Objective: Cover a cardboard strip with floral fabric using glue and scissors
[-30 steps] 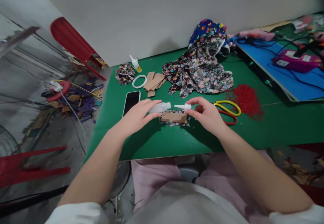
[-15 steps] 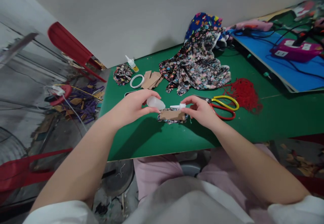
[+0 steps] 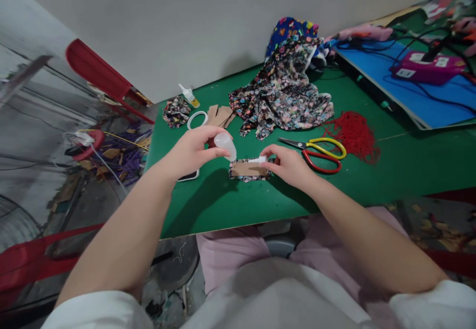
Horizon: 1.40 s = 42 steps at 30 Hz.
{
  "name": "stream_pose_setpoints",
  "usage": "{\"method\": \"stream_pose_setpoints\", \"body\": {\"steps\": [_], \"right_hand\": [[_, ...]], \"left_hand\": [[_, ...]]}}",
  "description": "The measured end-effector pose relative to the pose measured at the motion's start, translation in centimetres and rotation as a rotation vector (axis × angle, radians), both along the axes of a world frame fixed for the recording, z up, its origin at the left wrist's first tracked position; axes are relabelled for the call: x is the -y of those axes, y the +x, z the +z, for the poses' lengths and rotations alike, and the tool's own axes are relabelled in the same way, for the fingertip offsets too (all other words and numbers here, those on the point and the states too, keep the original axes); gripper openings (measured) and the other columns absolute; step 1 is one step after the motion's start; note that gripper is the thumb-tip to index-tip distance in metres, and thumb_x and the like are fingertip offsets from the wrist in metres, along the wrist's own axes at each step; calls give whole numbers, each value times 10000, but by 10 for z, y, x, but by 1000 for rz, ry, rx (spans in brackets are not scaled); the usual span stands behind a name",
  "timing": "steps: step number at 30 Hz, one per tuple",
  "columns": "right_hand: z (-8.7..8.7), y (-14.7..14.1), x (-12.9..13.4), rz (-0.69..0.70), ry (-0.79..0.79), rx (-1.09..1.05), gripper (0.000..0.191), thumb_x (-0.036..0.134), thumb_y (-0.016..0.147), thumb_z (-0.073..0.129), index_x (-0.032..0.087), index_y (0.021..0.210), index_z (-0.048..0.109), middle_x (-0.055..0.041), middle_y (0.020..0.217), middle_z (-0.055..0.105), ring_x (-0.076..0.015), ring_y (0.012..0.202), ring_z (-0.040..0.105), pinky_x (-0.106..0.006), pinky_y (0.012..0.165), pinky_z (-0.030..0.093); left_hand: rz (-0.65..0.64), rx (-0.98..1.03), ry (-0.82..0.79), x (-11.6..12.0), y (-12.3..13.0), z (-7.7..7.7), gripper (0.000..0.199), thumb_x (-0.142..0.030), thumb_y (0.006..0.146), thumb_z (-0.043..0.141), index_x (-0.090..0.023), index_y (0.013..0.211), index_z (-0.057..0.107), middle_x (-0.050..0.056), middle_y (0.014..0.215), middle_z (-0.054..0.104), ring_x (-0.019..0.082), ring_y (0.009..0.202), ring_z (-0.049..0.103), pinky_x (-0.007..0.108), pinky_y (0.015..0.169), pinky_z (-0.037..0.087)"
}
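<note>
My left hand [image 3: 195, 148] is closed around a translucent white bottle [image 3: 225, 144], tipped so that its narrow end points down at the left end of a brown cardboard strip [image 3: 246, 170]. Black floral fabric [image 3: 241, 178] shows under the strip and around its edges. Between the fingertips of my right hand [image 3: 286, 166] is a white pointed cap [image 3: 257, 160], its tip aimed left just over the strip. Whether the bottle's end touches the strip, I cannot tell.
Scissors [image 3: 323, 154] and tangled red threads [image 3: 351, 136] lie to the right on the green table [image 3: 223, 215]. Behind are floral cloth [image 3: 282, 96], cardboard pieces [image 3: 220, 116], a white ring [image 3: 197, 114] and a small glue bottle [image 3: 190, 96]. A phone [image 3: 190, 176] sits under my left wrist.
My left hand has tilted the bottle more steeply, narrow end downward. The right hand with the cap has shifted slightly left, uncovering the scissors' blades. The view has moved a little.
</note>
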State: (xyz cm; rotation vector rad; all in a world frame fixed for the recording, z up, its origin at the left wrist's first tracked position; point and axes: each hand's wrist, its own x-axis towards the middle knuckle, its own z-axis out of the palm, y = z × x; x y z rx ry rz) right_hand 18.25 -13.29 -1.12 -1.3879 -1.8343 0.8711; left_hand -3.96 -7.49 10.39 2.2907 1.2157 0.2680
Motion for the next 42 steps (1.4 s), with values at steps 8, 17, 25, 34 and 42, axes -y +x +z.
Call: {"method": "stream_pose_setpoints", "body": {"steps": [8,17,25,34,42], "right_hand": [[0,-1,0,10,2,17,179,334,766,571,222,905,561,21,821,610,-94,615,493,-211,565,324],[1,-1,0,12,4,5,174,317,762,575,223,907,564,21,840,618,-97,630,502,-213,582,332],[-2,-2,0,12,-3,-3,172,312,753,588,224,898,563,25,847,620,-95,637,504,-210,585,338],[0,-2,0,-13,-8,7,174,313,753,584,217,896,569,13,832,617,-99,612,502,-216,568,335],[-4,-5,-2,-36,-13,33,220,315,750,593,217,947,584,0,860,630,-99,607,514,-226,582,366]], "left_hand": [[49,301,-175,2,5,-13,301,-412,781,538,-162,942,591,79,985,647,222,963,567,337,812,437],[2,578,-314,6,4,-18,355,-407,785,571,-162,1041,581,99,1008,662,221,985,596,320,830,467],[-42,559,-276,22,6,-1,390,-276,685,698,-201,1058,615,70,1000,667,225,944,613,310,798,492],[77,471,-151,23,9,-38,309,-280,666,699,-185,954,638,54,983,663,211,932,595,325,842,452],[239,549,-128,27,7,-77,329,-310,668,680,-178,961,611,67,1006,654,212,949,585,361,872,428]]}}
